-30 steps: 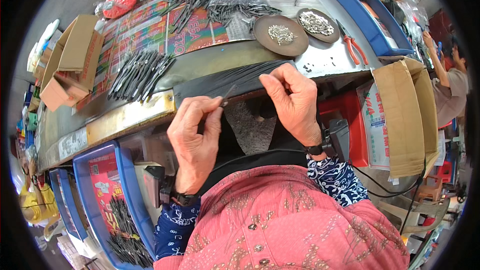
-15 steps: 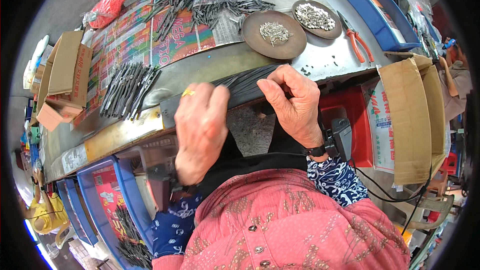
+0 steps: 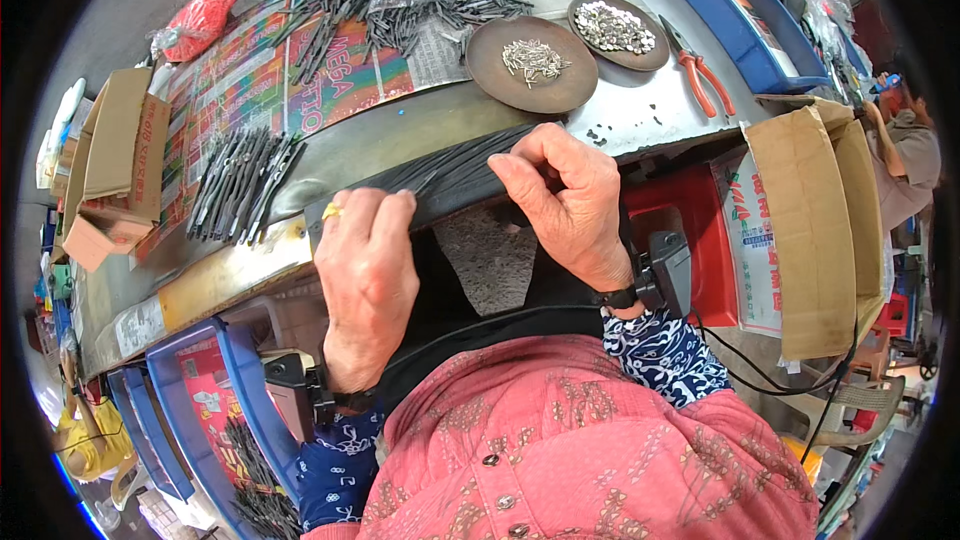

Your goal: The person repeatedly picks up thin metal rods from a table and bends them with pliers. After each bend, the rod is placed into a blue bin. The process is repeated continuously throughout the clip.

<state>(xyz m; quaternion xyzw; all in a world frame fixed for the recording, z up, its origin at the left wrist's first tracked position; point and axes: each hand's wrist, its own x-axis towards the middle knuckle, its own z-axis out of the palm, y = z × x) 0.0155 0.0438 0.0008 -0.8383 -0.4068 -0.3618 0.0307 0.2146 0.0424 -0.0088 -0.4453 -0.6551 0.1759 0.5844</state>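
A row of thin black strips [image 3: 470, 165] lies along the table's near edge, between and under my hands. My left hand [image 3: 365, 275], with a yellow band on one finger, is closed over the left end of the strips; a dark pointed tip shows beside its fingertips. What the fingers hold is hidden. My right hand [image 3: 565, 200] is closed at the right end, thumb pressed toward bent fingers, and its grip is also hidden. Beyond it stand a brown dish of small metal pins [image 3: 530, 65] and a dish of small silvery pieces [image 3: 615, 28].
Red-handled pliers [image 3: 700, 75] lie at the right, near a blue tray [image 3: 745, 30]. Bundled black pieces [image 3: 245, 180] rest at the left by a cardboard box [image 3: 120, 160]. An open carton [image 3: 815, 230] stands right, blue bins [image 3: 215, 380] lower left.
My left hand has moved left and slightly down along the strips, and its motion blur has gone. My right hand stays at the right end. The whole view has shifted a little.
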